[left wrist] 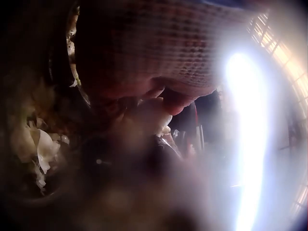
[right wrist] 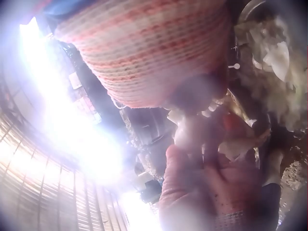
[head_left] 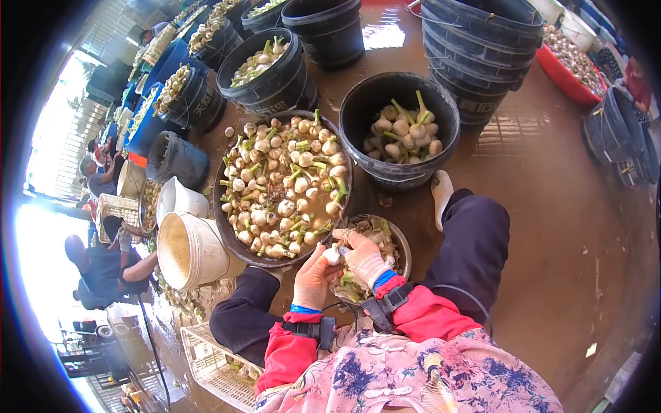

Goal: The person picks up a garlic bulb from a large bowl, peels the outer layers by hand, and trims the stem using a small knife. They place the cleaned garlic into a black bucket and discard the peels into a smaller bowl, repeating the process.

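In the head view the gloved left hand (head_left: 313, 281) holds a white garlic bulb (head_left: 333, 255) in its fingers. From the other side the gloved right hand (head_left: 363, 256) meets the same bulb, its fingers curled at it. The right wrist view shows the pale bulb (right wrist: 189, 134) between both hands, partly covered by fingers. Below the hands a metal bowl (head_left: 406, 258) holds torn garlic skins and leaves (head_left: 377, 237). Just ahead is a wide dark basin (head_left: 222, 206) of garlic bulbs with short green stems, in brownish water. The left wrist view is dark and blurred.
A black bucket (head_left: 351, 148) with several trimmed bulbs stands ahead right. Stacked black buckets (head_left: 475, 62) rise behind it. White buckets (head_left: 196, 251) are left of the basin, and a plastic crate (head_left: 213, 365) lies by the left leg. Another person (head_left: 113, 272) works at far left.
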